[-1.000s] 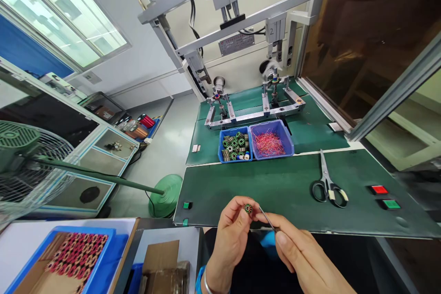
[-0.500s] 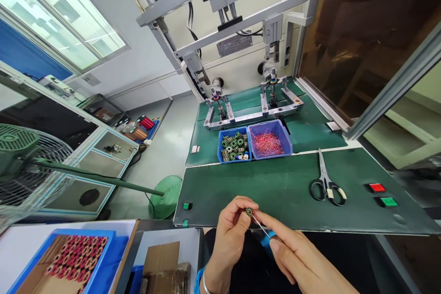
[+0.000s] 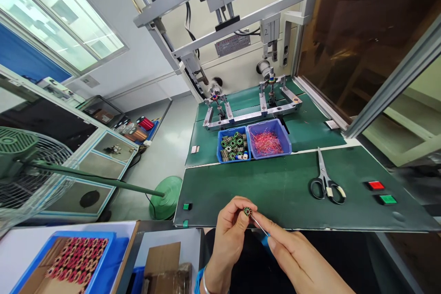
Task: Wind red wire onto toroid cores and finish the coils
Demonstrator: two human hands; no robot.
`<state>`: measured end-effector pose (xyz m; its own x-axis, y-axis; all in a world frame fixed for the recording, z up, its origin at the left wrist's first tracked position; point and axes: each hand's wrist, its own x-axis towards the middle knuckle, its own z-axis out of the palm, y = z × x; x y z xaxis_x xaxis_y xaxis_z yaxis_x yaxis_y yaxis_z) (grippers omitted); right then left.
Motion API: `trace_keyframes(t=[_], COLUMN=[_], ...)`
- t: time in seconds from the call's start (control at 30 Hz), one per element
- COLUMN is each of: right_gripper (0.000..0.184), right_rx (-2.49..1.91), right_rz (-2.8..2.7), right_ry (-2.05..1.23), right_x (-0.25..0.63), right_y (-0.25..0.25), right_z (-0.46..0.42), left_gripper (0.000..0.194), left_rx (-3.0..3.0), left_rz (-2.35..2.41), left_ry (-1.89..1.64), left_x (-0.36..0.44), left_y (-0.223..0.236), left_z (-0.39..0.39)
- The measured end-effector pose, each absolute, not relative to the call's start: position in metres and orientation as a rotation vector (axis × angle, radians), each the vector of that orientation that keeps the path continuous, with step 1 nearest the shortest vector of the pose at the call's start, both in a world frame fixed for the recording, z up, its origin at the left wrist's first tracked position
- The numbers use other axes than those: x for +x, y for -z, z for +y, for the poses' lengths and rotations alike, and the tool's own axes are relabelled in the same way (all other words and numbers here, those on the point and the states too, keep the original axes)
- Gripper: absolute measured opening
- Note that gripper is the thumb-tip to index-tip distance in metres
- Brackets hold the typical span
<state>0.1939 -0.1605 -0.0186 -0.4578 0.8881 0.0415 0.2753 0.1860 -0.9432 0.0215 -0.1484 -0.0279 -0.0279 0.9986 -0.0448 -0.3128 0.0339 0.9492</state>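
Observation:
My left hand [image 3: 230,234] is closed around a small green-and-dark toothed stator core [image 3: 247,211], pinched between thumb and fingers at the bench's front edge. In my right hand [image 3: 291,245] is a thin metal rod [image 3: 260,226], its tip meeting the core's right side. The right index finger stretches along the rod towards the core. The rod's rear end is hidden by the hand, and a bit of blue shows below it. Beyond the hands, a blue bin [image 3: 220,152] holds several similar cores, and a purple bin [image 3: 288,146] holds red wire pieces.
Black-handled scissors [image 3: 323,179] lie on the green bench mat [image 3: 275,183] at right, near a red button [image 3: 375,185] and a green button [image 3: 387,199]. A metal fixture frame [image 3: 248,117] stands behind the bins. At lower left, a blue tray [image 3: 109,248] holds many pink-and-copper rings.
The core and both hands have shifted very slightly left, with the rod still against the core. The camera view has moved a little; the bins and scissors stay in place on the bench.

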Motion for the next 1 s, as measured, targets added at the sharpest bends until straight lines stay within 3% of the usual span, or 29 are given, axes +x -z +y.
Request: trace_keyframes(t=[0.43, 1.0], right_gripper=[0.061, 0.057], right_rx=[-0.967, -0.974], right_rz=[-1.879, -1.946], right_ry=[-1.07, -1.05], right_x=[0.187, 0.189], right_y=[0.019, 0.023], right_z=[-0.155, -0.152], left_gripper=[0.031, 0.027], left_rx=[-0.001, -0.023], left_rz=[0.816, 0.795], left_ry=[-1.346, -1.341], left_x=[0.047, 0.051], left_y=[0.028, 0.03], left_z=[-0.152, -0.156])
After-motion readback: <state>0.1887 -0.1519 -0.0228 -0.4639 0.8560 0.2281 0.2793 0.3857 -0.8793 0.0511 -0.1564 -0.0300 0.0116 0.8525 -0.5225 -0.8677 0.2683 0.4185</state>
